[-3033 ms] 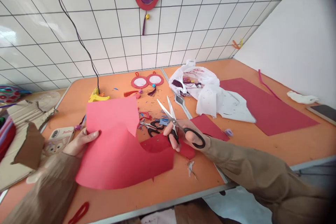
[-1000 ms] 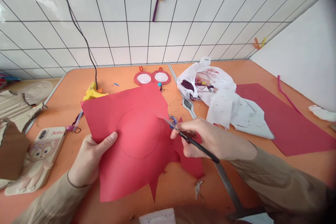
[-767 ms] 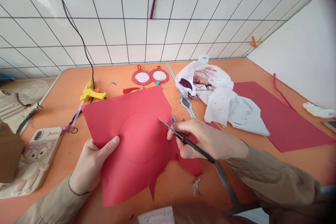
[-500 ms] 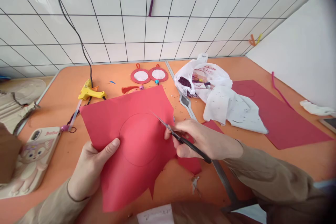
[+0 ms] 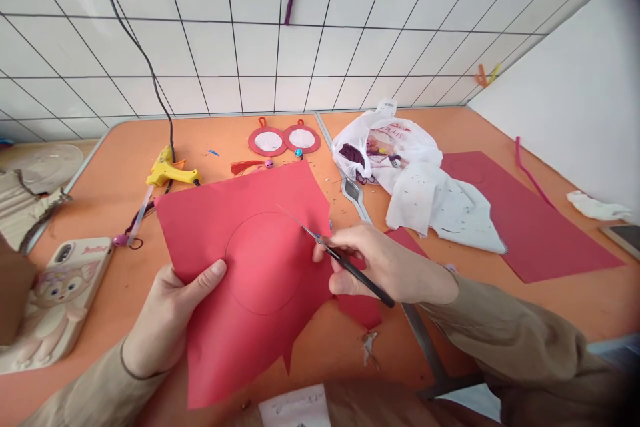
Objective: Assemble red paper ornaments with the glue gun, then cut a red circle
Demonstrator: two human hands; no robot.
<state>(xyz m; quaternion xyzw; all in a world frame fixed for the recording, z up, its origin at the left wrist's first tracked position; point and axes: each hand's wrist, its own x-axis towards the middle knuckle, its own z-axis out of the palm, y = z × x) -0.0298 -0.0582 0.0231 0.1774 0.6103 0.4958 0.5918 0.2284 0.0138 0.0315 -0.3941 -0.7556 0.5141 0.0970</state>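
The scissors (image 5: pixel 357 271) are grasped in the right hand (image 5: pixel 390 267), the black handles partly hidden by it; how far the blades are parted cannot be told. From that grip their long axis is pointed away and leftward, over the red sheet (image 5: pixel 250 287), the tips being held just beside the far arc of the drawn circle (image 5: pixel 265 263). The circle is thus placed left of the right hand, with the left hand (image 5: pixel 163 320) nearer to it: there the sheet's left edge is pinched, the thumb laid on top, close by the outline. Beneath the right hand a red offcut (image 5: pixel 363 311) is seen. Beyond the left hand a yellow glue gun (image 5: pixel 173 175) is laid; beyond the right, a white plastic bag (image 5: pixel 425 140).
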